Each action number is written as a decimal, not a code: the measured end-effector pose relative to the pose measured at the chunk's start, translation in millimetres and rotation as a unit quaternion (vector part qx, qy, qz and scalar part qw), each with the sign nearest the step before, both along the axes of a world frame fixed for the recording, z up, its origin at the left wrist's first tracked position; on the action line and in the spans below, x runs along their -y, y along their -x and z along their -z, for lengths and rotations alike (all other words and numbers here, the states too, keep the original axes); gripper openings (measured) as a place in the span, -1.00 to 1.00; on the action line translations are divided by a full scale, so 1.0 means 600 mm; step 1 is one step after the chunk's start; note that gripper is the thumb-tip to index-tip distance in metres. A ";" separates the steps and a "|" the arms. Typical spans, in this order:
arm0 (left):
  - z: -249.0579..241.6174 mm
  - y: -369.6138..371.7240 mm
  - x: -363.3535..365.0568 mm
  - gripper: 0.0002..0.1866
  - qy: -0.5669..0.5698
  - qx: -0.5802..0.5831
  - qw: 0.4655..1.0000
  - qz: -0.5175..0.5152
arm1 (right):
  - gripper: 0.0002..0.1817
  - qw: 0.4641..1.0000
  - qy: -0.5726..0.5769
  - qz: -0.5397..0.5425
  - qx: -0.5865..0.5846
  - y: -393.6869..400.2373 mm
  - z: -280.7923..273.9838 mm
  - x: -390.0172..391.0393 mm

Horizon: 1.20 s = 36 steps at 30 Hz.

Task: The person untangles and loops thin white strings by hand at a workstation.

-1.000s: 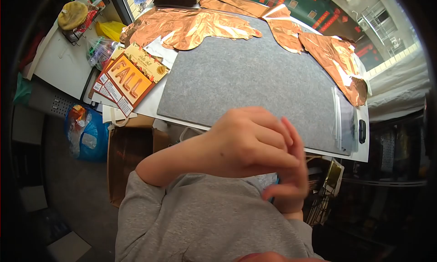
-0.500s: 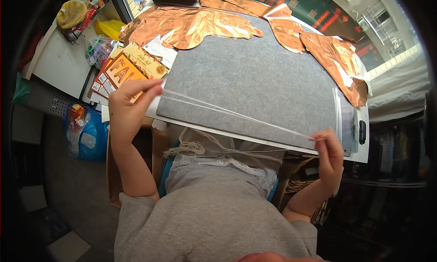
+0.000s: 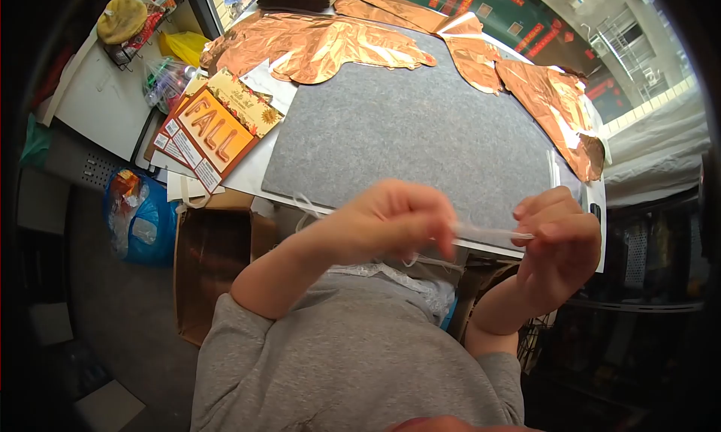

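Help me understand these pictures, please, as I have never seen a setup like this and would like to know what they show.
There is no robot here: a person works with bare hands. One camera, worn on the person's head, takes every picture, looking forward and down.

A grey mat covers much of the white table. Crinkled copper-coloured foil pieces lie along its far and right sides. Flat printed packets, the top one reading "FALL", lie at the left.

Near the front edge, the left hand and right hand hold a thin, whitish strand between their fingers. The left hand is blurred, so its exact grip is hard to see.
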State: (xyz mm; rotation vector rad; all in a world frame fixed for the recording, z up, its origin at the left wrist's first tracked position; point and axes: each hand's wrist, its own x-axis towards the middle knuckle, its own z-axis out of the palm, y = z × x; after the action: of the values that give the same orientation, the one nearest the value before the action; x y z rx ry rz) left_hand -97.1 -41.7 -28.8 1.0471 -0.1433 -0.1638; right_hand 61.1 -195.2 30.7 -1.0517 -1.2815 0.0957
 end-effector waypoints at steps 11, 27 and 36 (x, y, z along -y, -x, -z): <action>0.035 0.032 -0.045 -0.62 -0.207 0.113 0.928 -0.287 | -0.86 0.996 0.000 -0.006 -0.094 -0.055 0.090 0.065; -0.002 -0.052 0.021 -0.63 0.375 0.195 0.842 -0.335 | -0.38 0.918 0.287 -0.181 -0.203 0.014 0.137 -0.044; 0.040 -0.014 -0.028 -0.72 -0.231 0.131 0.812 -0.519 | -0.83 0.950 0.256 0.081 0.162 -0.026 0.088 -0.049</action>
State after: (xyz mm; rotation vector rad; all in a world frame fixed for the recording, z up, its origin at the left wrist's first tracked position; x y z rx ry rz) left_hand -88.7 -25.1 -52.6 1.4973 0.2506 0.9977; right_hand 76.5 -166.1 -21.8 -1.6694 -1.4986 0.1383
